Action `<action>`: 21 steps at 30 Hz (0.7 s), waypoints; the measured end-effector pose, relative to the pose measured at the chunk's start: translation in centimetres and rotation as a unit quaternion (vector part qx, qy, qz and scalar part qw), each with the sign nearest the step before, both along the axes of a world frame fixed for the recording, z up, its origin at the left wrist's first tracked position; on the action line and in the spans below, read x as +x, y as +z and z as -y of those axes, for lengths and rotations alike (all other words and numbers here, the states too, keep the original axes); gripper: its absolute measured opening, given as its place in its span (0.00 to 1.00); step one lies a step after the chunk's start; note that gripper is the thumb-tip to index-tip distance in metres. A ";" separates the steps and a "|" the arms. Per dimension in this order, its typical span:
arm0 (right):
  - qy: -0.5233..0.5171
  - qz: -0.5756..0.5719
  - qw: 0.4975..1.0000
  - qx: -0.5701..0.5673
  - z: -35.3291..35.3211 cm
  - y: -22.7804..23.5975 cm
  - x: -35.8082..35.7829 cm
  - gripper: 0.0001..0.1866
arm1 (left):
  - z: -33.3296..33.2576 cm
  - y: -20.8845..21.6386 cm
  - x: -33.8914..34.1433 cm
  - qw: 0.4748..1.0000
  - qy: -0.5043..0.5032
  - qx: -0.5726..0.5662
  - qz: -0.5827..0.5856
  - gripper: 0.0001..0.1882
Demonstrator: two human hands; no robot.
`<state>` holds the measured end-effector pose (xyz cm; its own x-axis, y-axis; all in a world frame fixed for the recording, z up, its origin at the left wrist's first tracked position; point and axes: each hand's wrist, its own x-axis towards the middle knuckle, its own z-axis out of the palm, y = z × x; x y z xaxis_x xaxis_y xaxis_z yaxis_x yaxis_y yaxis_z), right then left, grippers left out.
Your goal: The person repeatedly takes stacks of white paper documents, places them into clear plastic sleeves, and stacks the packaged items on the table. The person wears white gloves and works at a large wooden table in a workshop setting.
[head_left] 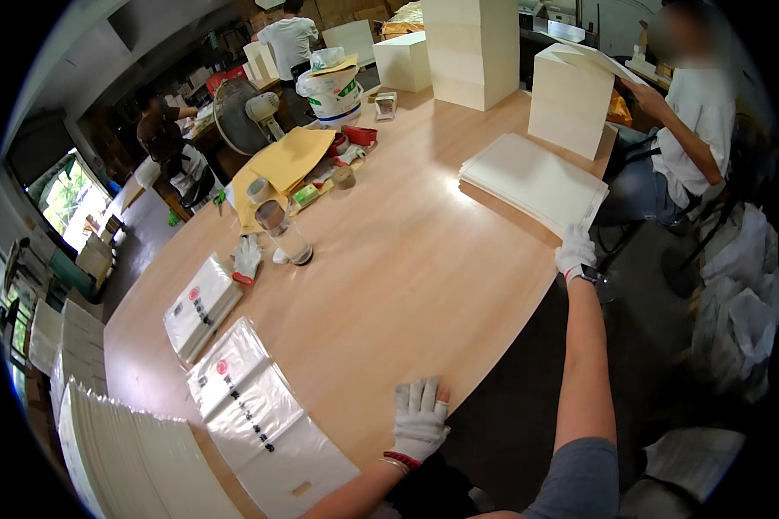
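My left hand (419,419), in a white glove, lies flat with fingers spread on the near edge of the wooden table (389,285). It holds nothing. To its left lies a stack of clear plastic bags (264,419) with red and black print. My right hand (575,249), also gloved, reaches far out and touches the near corner of a flat stack of cream sheets (532,177) on the table's right side. Whether its fingers pinch a sheet is hidden.
A second bag stack (201,307) and a loose glove (247,257) lie at left. A clear bottle (284,230), yellow envelopes (279,169), tape rolls and a fan (238,117) sit farther back. Tall cream stacks (567,99) stand at the far end. A seated person (697,130) works at right.
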<state>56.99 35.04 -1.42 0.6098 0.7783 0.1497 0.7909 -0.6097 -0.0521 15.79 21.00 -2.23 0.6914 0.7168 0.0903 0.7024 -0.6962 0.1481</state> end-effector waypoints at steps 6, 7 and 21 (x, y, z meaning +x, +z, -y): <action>0.028 -0.026 0.993 0.108 0.8 0.6 -2.3 0.32 | 0.0 0.6 -0.1 1.000 0.003 -0.006 -0.002 0.39; 0.038 -0.012 0.987 0.156 1.7 0.0 -3.0 0.32 | 0.0 0.6 0.0 1.000 0.003 -0.007 0.002 0.39; 0.284 -0.160 0.846 0.423 6.7 -0.9 -12.3 0.20 | 0.1 0.5 0.0 1.000 0.000 0.012 -0.006 0.40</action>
<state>44.69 28.31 -2.32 0.2889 0.6562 0.6971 0.8068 0.2252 -0.5463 15.82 20.89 -1.72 0.6925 0.7147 0.0987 0.7042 -0.6993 0.1226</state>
